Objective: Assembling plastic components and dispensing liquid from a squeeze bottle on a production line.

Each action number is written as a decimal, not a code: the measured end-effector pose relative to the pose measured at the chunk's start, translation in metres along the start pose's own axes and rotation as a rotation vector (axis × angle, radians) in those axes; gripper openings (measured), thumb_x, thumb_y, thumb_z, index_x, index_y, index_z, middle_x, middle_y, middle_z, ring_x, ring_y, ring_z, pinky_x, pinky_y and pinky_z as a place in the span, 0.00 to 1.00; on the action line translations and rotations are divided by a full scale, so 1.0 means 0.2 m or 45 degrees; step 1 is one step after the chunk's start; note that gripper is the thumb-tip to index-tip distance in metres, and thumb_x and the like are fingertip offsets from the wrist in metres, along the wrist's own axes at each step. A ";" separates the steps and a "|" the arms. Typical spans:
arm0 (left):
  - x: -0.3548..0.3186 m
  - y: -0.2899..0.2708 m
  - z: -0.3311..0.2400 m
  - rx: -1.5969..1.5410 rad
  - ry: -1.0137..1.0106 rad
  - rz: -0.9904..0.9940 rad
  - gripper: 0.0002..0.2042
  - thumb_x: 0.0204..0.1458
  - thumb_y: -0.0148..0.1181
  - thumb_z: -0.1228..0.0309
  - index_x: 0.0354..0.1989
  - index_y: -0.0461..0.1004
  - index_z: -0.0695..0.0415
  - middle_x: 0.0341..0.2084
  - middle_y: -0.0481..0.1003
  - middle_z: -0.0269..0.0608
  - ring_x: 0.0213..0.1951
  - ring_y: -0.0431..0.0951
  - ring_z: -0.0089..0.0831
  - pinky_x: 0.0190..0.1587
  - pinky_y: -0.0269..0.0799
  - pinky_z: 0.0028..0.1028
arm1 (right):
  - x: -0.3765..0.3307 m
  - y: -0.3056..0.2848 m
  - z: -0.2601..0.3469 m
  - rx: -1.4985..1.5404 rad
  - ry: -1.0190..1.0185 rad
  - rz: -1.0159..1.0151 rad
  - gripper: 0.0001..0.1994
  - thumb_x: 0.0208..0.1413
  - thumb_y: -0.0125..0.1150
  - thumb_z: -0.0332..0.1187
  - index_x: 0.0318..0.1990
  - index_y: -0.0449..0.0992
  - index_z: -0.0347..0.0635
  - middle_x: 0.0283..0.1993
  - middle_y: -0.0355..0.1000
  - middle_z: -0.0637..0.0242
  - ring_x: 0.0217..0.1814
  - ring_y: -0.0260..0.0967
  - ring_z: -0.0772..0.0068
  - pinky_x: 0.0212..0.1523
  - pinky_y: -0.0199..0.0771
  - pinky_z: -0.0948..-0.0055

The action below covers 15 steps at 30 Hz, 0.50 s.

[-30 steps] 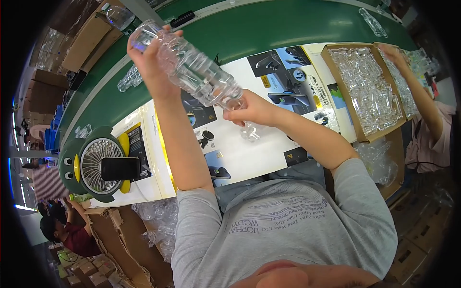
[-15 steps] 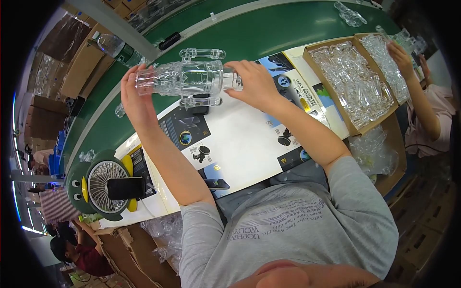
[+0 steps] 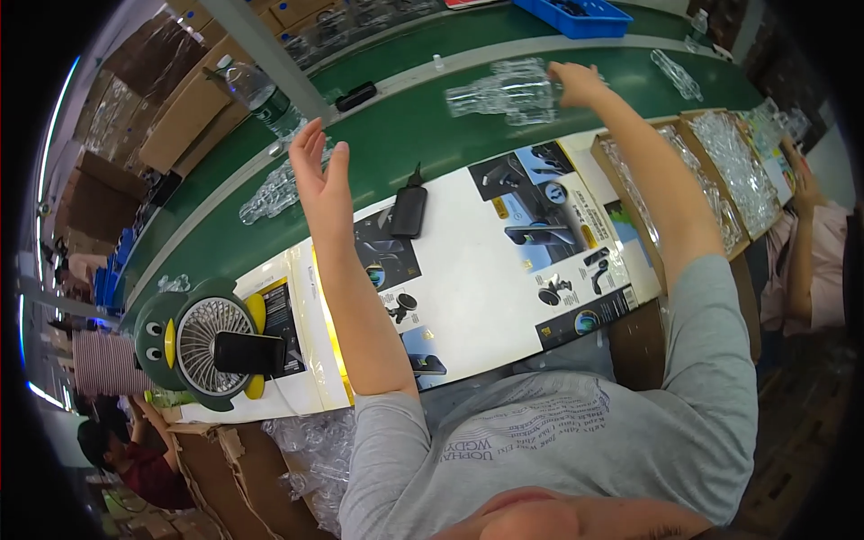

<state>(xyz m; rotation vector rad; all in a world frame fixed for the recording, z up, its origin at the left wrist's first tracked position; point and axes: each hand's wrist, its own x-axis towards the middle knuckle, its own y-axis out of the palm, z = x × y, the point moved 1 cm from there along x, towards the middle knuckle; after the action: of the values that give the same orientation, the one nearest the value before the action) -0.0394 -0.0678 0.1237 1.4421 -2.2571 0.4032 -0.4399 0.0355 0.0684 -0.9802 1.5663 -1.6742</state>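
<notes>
A green penguin-shaped fan (image 3: 196, 349) with a ribbed round grille is standing at left. The left hand (image 3: 326, 184) is hovering empty, fingers loosely spread. A clear, ridged assembly (image 3: 513, 93) is lying on the smooth green belt (image 3: 387, 135). The right hand (image 3: 580, 87) is curving at its right end; whether it is gripping, I cannot tell.

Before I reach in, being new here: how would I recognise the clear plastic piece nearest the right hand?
Find the long green surface beyond the white printed board. On it lies a clear plastic piece, its narrow end pointing left in the view. Unlike the other clear pieces on the green, it has the right hand at its broad right end.
</notes>
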 end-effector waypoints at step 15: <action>-0.57 -0.24 -0.59 0.091 0.111 0.625 0.15 0.42 0.56 0.79 0.42 0.70 0.64 0.45 0.70 0.51 0.50 0.69 0.43 0.54 0.60 0.35 | 0.24 0.31 0.12 -0.085 -0.157 0.076 0.29 0.32 0.64 0.31 0.48 0.65 0.53 0.46 0.68 0.61 0.53 0.64 0.57 0.55 0.54 0.40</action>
<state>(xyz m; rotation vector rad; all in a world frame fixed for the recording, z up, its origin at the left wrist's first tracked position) 0.0690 0.0565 0.1701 0.8639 -2.5303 0.6868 -0.4468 -0.0224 0.0113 -1.0402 1.5630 -1.5012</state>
